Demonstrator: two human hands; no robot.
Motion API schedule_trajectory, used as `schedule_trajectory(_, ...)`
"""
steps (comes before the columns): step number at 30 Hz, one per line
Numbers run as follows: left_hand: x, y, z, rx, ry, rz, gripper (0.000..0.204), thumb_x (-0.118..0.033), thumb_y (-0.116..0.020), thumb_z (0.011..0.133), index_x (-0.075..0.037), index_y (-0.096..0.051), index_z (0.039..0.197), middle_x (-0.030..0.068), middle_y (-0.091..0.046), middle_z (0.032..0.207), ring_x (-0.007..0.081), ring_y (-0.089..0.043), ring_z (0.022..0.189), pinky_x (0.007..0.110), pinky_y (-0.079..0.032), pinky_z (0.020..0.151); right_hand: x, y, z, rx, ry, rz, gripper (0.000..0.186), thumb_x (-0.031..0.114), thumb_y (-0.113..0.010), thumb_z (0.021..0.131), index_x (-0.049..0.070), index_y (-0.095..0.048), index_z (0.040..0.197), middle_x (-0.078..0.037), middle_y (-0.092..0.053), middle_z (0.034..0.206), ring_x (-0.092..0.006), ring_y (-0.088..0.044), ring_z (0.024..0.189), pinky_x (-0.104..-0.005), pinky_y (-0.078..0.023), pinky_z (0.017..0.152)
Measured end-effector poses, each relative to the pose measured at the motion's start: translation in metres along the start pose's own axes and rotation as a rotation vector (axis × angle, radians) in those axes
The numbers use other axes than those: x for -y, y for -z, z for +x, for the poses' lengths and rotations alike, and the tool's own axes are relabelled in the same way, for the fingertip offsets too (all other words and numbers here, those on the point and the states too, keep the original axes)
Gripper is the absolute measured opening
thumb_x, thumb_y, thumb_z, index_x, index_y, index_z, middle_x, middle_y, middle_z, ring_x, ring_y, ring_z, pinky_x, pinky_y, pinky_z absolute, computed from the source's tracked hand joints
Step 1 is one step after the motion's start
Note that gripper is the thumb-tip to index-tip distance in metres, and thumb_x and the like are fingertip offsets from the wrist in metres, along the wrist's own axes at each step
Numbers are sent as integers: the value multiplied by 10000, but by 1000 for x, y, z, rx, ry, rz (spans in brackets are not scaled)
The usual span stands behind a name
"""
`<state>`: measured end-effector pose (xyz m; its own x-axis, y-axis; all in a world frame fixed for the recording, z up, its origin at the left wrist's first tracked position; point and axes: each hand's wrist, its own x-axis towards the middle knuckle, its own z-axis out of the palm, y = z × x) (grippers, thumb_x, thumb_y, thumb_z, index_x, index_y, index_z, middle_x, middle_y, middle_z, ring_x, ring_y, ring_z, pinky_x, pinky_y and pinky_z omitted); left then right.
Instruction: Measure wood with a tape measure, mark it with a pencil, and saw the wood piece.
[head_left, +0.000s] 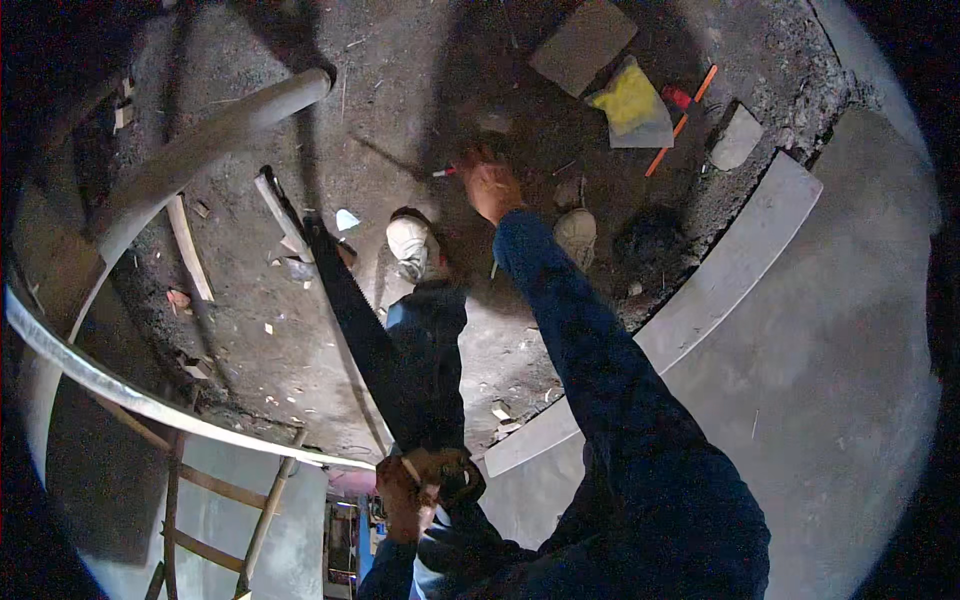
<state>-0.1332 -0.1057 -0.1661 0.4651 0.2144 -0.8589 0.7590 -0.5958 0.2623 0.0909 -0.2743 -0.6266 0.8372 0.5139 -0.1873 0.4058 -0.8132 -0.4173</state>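
Observation:
My right arm stretches forward, low toward the dirt floor. Its hand [487, 182] has curled fingers, and a small red-and-white pen-like stick [444, 172] pokes out at their left side. The fingertips are dim and partly hidden. Near my waist, my left hand [404, 497] is closed around the wooden handle [440, 468] of a handsaw. The dark saw blade [352, 310] slants forward and left, beside my leg, with its far end over the floor. A pale narrow strip [340, 335] runs along the blade; I cannot tell whether it is separate.
A thick round pole [215, 135] leans at left, above a long pale curved edge [190, 408]. A wooden ladder [222, 490] is at lower left. Right of my hand lie a yellow-and-white bag [635, 108], an orange stick [682, 122] and a flat board [585, 45]. A long plank [735, 255] borders the grey surface.

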Motion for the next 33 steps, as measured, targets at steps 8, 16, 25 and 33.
schedule_trajectory(8,36,-9,10,177,460,74,354,-360,-698,724,-90,-695,952,114,-684,872,332,-642,832,445,-483,736,-34,46,-5,172,118,-157,254,204,-587,875,58,-597,1083,-191,-634,1029,-376,-627,934,-488,-526,771)
schedule_trajectory(16,-4,29,11,111,71,204,292,-402,-626,769,-134,-697,860,135,-637,808,372,-606,785,453,-467,721,-107,149,-37,-182,-435,527,242,135,-568,927,20,-525,1136,-169,-606,937,-305,-607,833,-427,-480,749)
schedule_trajectory(25,-35,38,17,34,-59,245,278,-380,-680,734,-158,-716,898,100,-670,825,349,-619,815,462,-474,753,-248,218,7,-205,-682,-111,524,249,-650,857,65,-500,1325,-203,-613,1154,-378,-608,1061,-464,-492,852)
schedule_trajectory(33,-12,8,5,-119,199,-490,240,-323,-687,715,-159,-718,889,89,-677,823,353,-628,789,470,-484,717,-262,221,31,216,-743,-71,411,300,-641,862,111,-605,1225,-196,-674,1037,-393,-644,976,-499,-506,796)
